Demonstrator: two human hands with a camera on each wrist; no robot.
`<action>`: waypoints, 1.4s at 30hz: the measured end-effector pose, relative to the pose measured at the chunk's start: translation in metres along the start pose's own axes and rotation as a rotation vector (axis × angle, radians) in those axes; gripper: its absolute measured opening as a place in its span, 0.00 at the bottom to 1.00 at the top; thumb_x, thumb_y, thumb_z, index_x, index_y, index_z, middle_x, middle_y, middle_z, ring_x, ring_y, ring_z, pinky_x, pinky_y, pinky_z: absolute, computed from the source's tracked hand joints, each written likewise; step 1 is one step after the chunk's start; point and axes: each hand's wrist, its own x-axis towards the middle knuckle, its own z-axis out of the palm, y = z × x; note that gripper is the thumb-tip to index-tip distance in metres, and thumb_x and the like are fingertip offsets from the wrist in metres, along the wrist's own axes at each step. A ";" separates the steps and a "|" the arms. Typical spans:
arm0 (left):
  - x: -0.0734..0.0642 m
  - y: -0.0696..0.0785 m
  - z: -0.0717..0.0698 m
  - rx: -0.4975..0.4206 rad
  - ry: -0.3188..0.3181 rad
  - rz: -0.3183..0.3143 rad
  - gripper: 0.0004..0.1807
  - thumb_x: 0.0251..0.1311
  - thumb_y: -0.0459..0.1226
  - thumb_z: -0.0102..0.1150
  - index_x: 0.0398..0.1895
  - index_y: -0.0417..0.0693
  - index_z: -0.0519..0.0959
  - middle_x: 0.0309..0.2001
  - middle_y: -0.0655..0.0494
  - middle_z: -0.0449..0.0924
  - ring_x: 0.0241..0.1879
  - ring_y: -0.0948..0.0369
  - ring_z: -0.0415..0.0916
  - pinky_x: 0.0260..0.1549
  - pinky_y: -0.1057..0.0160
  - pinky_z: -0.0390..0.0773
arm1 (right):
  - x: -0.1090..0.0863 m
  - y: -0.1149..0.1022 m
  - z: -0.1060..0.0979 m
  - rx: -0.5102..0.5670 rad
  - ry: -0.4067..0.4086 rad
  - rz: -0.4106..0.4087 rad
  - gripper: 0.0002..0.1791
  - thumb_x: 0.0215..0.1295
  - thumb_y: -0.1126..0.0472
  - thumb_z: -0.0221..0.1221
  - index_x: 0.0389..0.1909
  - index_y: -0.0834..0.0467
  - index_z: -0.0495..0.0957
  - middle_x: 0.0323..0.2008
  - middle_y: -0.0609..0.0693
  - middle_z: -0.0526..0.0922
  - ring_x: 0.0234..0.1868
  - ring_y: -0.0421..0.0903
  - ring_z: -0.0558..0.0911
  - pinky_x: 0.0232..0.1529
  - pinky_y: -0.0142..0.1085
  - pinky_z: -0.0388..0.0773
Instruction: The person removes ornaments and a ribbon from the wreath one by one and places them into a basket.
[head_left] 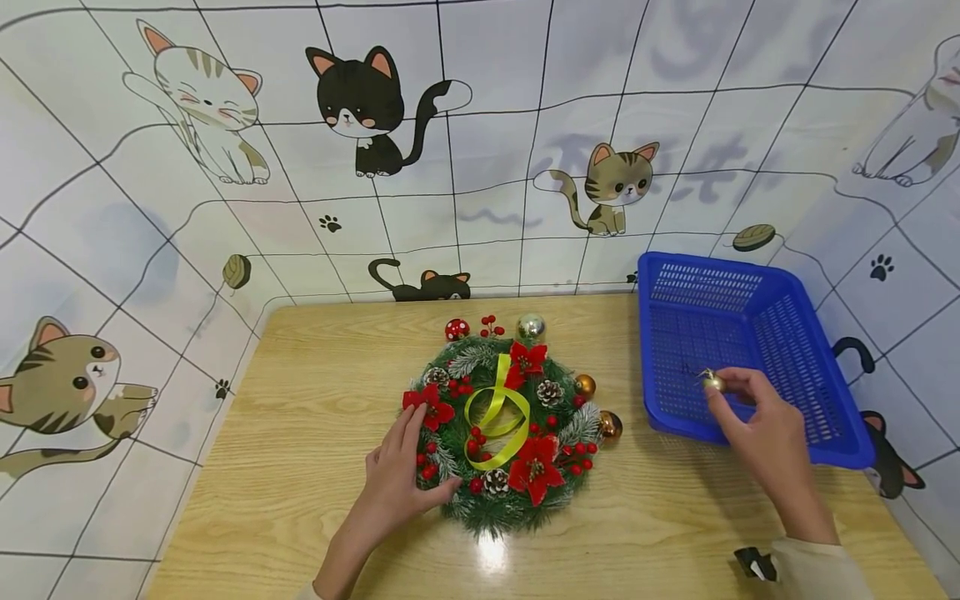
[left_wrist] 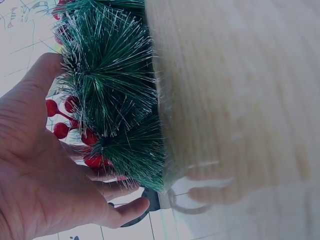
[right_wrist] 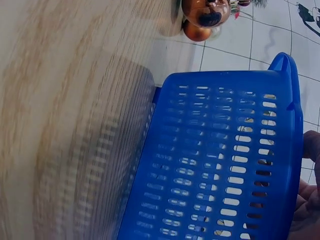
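A green Christmas wreath [head_left: 480, 508] with red poinsettias, pinecones and berries lies on the table. My left hand [head_left: 397, 479] rests on its left side, fingers spread over the rim; the left wrist view shows the thumb and fingers around the green needles [left_wrist: 110, 75]. A yellow ribbon [head_left: 498, 425] lies looped over the wreath's middle. My right hand [head_left: 765, 429] pinches a small gold bauble [head_left: 713, 382] between thumb and fingers, above the blue basket [head_left: 795, 308]. In the right wrist view the basket's wall [right_wrist: 210, 150] hides most of that hand.
Around the wreath's far and right edges sit a silver bauble [head_left: 531, 327], a spotted red ball [head_left: 457, 330] and copper baubles [head_left: 611, 426]. A small black object [head_left: 753, 562] lies by the right sleeve. Cat-patterned sheeting [head_left: 495, 150] backs the wooden table [head_left: 300, 375].
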 end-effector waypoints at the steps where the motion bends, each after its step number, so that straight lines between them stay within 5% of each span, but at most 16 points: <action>1: 0.000 0.000 0.000 0.000 0.000 0.001 0.65 0.56 0.61 0.79 0.89 0.48 0.53 0.85 0.38 0.54 0.80 0.33 0.56 0.62 0.22 0.61 | 0.000 0.001 -0.001 -0.009 -0.006 0.006 0.18 0.75 0.59 0.70 0.61 0.59 0.82 0.51 0.57 0.90 0.48 0.19 0.71 0.37 0.25 0.69; 12: 0.003 -0.007 -0.002 0.024 -0.018 0.015 0.67 0.56 0.60 0.81 0.90 0.47 0.51 0.85 0.38 0.52 0.80 0.36 0.57 0.63 0.24 0.61 | 0.001 0.005 -0.009 -0.116 -0.096 0.060 0.21 0.78 0.53 0.67 0.62 0.62 0.79 0.53 0.66 0.88 0.23 0.42 0.70 0.23 0.37 0.65; 20: 0.003 -0.011 -0.005 -0.018 0.025 -0.004 0.66 0.55 0.56 0.82 0.90 0.50 0.51 0.84 0.31 0.46 0.78 0.29 0.56 0.61 0.18 0.59 | 0.004 0.005 -0.007 -0.149 -0.128 0.042 0.20 0.76 0.56 0.69 0.60 0.63 0.80 0.51 0.64 0.88 0.30 0.48 0.76 0.26 0.37 0.68; 25: 0.002 -0.014 -0.006 -0.035 0.057 -0.015 0.69 0.54 0.55 0.83 0.90 0.47 0.47 0.83 0.31 0.50 0.77 0.27 0.56 0.62 0.17 0.59 | 0.005 0.005 -0.007 -0.164 -0.139 0.043 0.21 0.77 0.56 0.68 0.61 0.63 0.79 0.52 0.65 0.87 0.32 0.53 0.79 0.28 0.39 0.69; 33: 0.001 -0.015 -0.007 -0.182 0.001 -0.034 0.71 0.57 0.49 0.84 0.90 0.43 0.39 0.84 0.33 0.49 0.80 0.31 0.54 0.68 0.26 0.65 | 0.006 0.004 -0.007 -0.182 -0.165 0.047 0.21 0.76 0.57 0.68 0.61 0.66 0.79 0.52 0.67 0.87 0.39 0.61 0.83 0.32 0.46 0.72; 42: -0.002 -0.017 -0.010 -0.219 -0.015 -0.100 0.74 0.58 0.50 0.84 0.90 0.43 0.34 0.86 0.32 0.38 0.81 0.30 0.49 0.70 0.28 0.63 | 0.006 0.006 -0.006 -0.196 -0.201 0.064 0.22 0.77 0.56 0.67 0.63 0.66 0.78 0.54 0.68 0.86 0.28 0.49 0.75 0.27 0.42 0.69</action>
